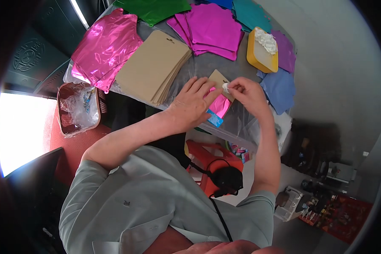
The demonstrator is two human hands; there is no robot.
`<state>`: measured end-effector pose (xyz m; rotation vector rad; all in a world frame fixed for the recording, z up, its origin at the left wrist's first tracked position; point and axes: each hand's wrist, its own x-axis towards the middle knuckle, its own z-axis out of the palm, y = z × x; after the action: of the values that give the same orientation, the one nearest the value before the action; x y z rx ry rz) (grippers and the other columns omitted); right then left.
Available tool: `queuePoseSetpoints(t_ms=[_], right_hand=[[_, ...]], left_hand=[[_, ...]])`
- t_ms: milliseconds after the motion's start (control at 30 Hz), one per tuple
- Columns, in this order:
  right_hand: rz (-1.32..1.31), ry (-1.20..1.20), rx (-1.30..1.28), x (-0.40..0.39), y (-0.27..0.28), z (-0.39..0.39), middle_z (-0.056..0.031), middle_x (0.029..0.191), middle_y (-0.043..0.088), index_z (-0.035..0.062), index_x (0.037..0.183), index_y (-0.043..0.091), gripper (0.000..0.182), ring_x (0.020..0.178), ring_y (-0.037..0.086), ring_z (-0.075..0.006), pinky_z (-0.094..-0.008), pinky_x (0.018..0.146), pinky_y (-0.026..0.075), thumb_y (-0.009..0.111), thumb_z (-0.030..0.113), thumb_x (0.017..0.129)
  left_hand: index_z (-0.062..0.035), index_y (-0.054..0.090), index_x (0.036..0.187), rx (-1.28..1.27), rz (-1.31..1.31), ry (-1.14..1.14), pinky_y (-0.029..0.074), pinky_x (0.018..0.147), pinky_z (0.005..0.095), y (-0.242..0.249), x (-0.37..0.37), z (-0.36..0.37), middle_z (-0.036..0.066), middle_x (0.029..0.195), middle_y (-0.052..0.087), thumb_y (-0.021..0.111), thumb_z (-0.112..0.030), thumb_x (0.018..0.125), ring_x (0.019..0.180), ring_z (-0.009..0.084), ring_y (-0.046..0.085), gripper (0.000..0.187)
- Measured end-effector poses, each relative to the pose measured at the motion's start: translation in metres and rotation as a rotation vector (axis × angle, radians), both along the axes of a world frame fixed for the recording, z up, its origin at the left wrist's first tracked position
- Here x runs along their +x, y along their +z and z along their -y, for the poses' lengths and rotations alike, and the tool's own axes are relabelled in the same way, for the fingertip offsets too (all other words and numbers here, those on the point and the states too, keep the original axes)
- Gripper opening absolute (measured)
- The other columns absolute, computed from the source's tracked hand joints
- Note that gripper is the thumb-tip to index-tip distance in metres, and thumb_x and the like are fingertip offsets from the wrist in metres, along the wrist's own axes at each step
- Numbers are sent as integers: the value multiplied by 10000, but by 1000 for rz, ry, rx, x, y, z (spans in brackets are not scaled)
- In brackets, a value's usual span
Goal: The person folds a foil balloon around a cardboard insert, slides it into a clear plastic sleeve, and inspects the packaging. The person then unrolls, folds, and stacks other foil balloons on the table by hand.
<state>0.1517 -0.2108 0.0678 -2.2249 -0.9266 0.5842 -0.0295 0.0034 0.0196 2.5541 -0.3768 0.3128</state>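
My left hand (192, 100) lies with fingers spread over a small brown card (218, 77) and the folded pink foil (219, 105) on it, touching both near their left edge. A blue printed strip (215, 119) shows at the near end of the pink foil. On the card's upper part is a small white coiled piece (225, 88), like a rolled ribbon. My right hand (247, 94) is closed in a pinch at this white piece, thumb and forefinger right on its edge.
A stack of brown cards (152, 63) lies left of my hands. Around the table's far side are pink foil sheets (108, 46), magenta sheets (213, 27), green sheets (154, 10) and a yellow box (250, 53) with white pieces. A brown basket (63, 114) stands at left.
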Motion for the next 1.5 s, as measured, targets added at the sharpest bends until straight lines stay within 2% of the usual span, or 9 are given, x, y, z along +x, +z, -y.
queuePoseSetpoints(t_ms=[167,400,667,700,800,1067,1200,1333,1500], right_hand=[[150,19,-43,-26,4,-8,-32,987,685,-2,1135,767,139,862,651,-96,-298,779,535,734,98,1045],[-171,63,-185,-32,15,-17,-57,936,652,-16,1122,768,258,835,621,-97,-321,791,518,794,216,1013],[-213,-47,-274,-40,26,-27,0,878,715,-33,1124,785,316,827,632,-76,-288,754,496,813,262,1016],[-212,-47,-273,-41,24,-27,0,878,715,-33,1124,785,316,827,632,-76,-288,754,496,813,262,1016],[-377,-149,3,-45,8,-21,17,910,743,-19,1147,793,301,825,641,-55,-272,736,498,795,263,1042],[-655,-126,-9,-32,5,-15,31,992,775,45,1255,772,280,860,685,-40,-252,744,528,778,250,1063],[-473,-172,-46,-33,16,-14,37,1016,779,61,1300,759,288,884,710,-47,-237,763,539,762,238,1072],[-605,-165,71,-34,5,-12,-26,1072,801,28,1305,754,291,925,738,-81,-271,824,583,746,186,1060],[-622,-166,47,-35,8,-10,14,1121,772,56,1393,705,352,960,716,-49,-247,766,549,750,200,1075]], left_hand=[[-42,446,1647,11,88,42,291,1337,564,-2,-4,1,199,1620,500,876,-274,903,1562,401,427,890],[-47,401,1675,-18,108,39,293,1336,560,-7,-11,1,174,1667,468,846,-275,944,1578,381,416,886],[-49,408,1674,-26,109,40,296,1336,556,-11,-14,1,166,1687,445,833,-271,962,1577,372,418,859],[-50,410,1674,-29,110,44,297,1335,556,-11,-14,1,166,1687,444,834,-272,962,1575,372,420,858],[-50,416,1671,-18,108,41,301,1332,555,-12,-13,1,166,1684,448,833,-276,963,1572,372,423,852],[-79,375,1705,-24,78,16,295,1337,573,-11,-11,0,158,1718,414,839,-249,960,1593,382,407,894],[-78,380,1702,-30,59,13,297,1338,574,-11,-10,-1,161,1712,419,838,-246,960,1593,378,411,888],[-75,387,1696,-42,49,-4,300,1337,576,-8,-10,-1,164,1706,423,835,-245,962,1592,375,417,877],[-71,389,1693,-38,39,-22,303,1336,578,-7,-8,-3,169,1701,427,830,-236,970,1587,380,425,863]])
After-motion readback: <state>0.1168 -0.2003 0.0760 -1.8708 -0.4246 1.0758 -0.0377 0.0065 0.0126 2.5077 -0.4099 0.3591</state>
